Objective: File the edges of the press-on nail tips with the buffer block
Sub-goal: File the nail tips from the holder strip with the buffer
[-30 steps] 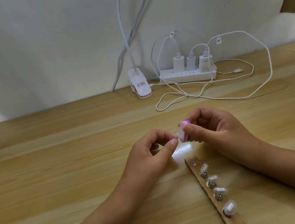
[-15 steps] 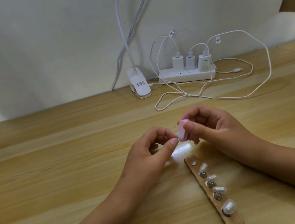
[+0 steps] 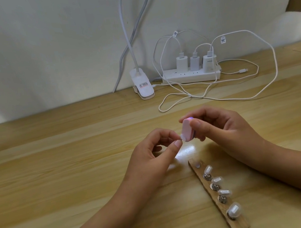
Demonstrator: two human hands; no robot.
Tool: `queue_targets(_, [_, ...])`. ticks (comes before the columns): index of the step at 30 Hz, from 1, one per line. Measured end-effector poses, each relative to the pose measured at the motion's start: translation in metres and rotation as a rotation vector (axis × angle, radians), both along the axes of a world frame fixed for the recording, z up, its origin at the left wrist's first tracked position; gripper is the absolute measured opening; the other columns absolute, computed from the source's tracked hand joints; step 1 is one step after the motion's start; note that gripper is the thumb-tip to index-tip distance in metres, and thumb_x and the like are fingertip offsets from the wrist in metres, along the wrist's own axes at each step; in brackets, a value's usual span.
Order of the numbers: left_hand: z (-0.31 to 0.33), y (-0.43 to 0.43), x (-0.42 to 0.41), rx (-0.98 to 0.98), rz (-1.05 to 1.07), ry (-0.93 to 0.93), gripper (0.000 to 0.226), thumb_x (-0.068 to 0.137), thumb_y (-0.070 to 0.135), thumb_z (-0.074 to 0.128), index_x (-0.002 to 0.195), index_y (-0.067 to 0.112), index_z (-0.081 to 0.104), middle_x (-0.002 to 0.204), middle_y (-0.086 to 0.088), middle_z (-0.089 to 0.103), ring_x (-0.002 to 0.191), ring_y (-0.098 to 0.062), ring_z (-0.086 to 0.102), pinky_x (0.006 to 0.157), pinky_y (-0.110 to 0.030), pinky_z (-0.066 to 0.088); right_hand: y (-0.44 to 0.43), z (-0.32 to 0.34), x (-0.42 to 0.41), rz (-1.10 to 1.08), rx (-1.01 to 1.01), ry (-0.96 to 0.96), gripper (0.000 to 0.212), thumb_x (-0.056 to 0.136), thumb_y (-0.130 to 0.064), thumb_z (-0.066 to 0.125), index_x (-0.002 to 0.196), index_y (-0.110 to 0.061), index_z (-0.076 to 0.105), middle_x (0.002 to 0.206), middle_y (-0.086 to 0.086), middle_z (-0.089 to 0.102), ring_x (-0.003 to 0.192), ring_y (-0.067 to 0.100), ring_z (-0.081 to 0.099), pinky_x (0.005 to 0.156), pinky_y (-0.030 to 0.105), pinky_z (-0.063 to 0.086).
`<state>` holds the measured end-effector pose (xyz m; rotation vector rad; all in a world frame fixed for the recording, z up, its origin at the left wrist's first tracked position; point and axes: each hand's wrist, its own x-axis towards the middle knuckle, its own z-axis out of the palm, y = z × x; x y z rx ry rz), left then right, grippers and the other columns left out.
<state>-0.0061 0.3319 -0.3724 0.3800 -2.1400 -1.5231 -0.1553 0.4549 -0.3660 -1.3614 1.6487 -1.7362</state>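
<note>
Evidently the filing is under way on one piece, not finished across the set. The left hand (image 3: 151, 158) pinches a small clear nail tip (image 3: 182, 137) between thumb and forefinger, held up above the worktop (image 3: 57, 162). The right hand (image 3: 228, 129) grips the pink buffer block (image 3: 187, 130) between thumb and fingers, and the lower end of the block touches the tip's edge. Just in front of the right forearm lies a wooden strip (image 3: 241, 224) carrying a row of little metal mounts. The mount (image 3: 197, 165) at the end nearest the hands is bare, so the tip being worked most likely came from there. Four more tips (image 3: 217, 179) sit on the other mounts. They are too small to show whether their edges have been filed. If they have not, most of the job lies ahead, roughly one of five in hand. At the back of the worktop, well apart from the work, sit a white power strip (image 3: 190, 75) with chargers and cables, and a lamp clip (image 3: 143, 88).
</note>
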Motion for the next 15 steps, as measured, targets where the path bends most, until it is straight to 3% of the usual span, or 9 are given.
queue_targets(15, [-0.0013, -0.0007, -0.0011, 0.026, 0.001, 0.005, 0.006, 0.082, 0.034, 0.065, 0.087, 0.032, 0.069, 0.085, 0.013, 0.068, 0.077, 0.000, 0.059, 0.080, -0.029, 0.040, 0.0000, -0.0013, -0.0007, 0.008, 0.015, 0.060, 0.025, 0.090, -0.037, 0.058, 0.109, -0.033, 0.073, 0.099, -0.006, 0.072, 0.082, 0.003, 0.060, 0.069, 0.018, 0.049])
